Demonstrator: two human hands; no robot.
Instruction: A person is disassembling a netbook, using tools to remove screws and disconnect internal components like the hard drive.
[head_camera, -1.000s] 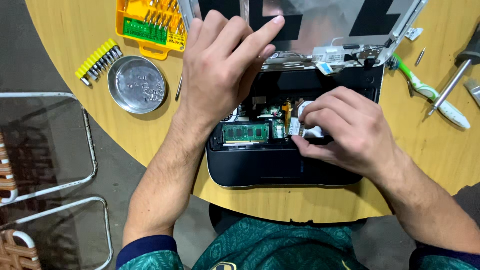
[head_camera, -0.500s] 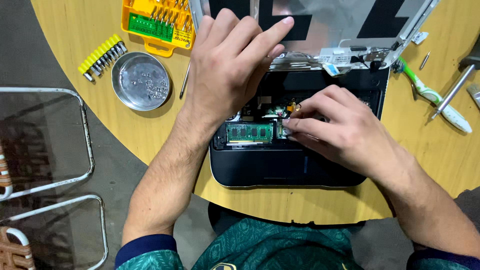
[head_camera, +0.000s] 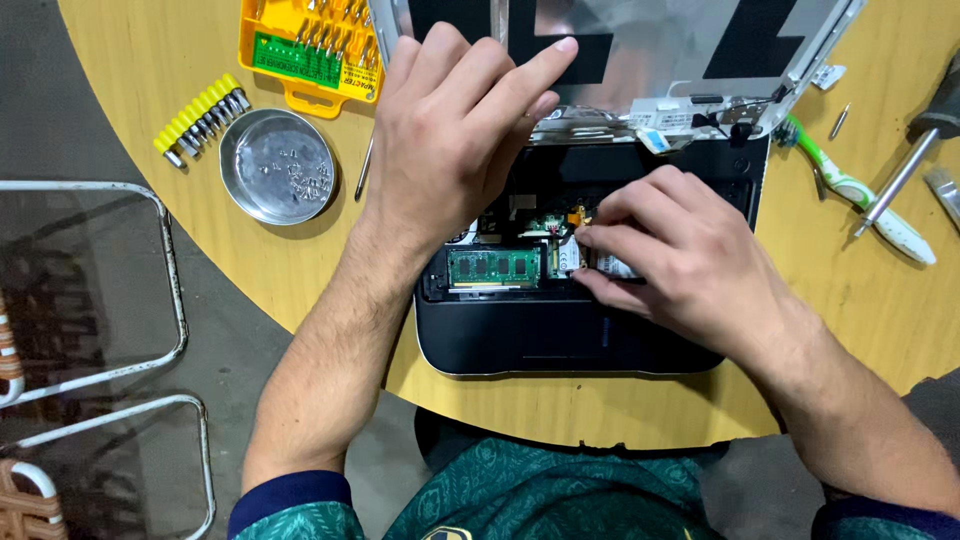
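Tabletop (head_camera: 160, 60) was a round yellow wooden one, and it carried pretty much everything. Biggest thing on it was the opened-up black laptop (head_camera: 520, 345), sitting at the near edge with its insides showing and the grey lid panel (head_camera: 650, 45) tilted up at the far side.

Left hand (head_camera: 450, 150) lay flat over the far left part of the laptop, its fingers (head_camera: 545, 55) stretched out loose and gripping nothing, tips resting against the lid panel. Right hand (head_camera: 680, 255) sat over the right half of the open bay with thumb and forefinger pinched together on a small part beside the green memory stick (head_camera: 494, 267); couldn't tell exactly what that part was, since the hand covered most of it.

Off to the left stood a round metal dish (head_camera: 278, 166) with tiny screws in it. Just past it, at the far edge, was a yellow bit case (head_camera: 310, 55), and left of the dish lay a row of yellow-handled bits (head_camera: 200, 118). On the right side were a green and white toothbrush (head_camera: 860, 195) and a screwdriver (head_camera: 915, 150), near each other.
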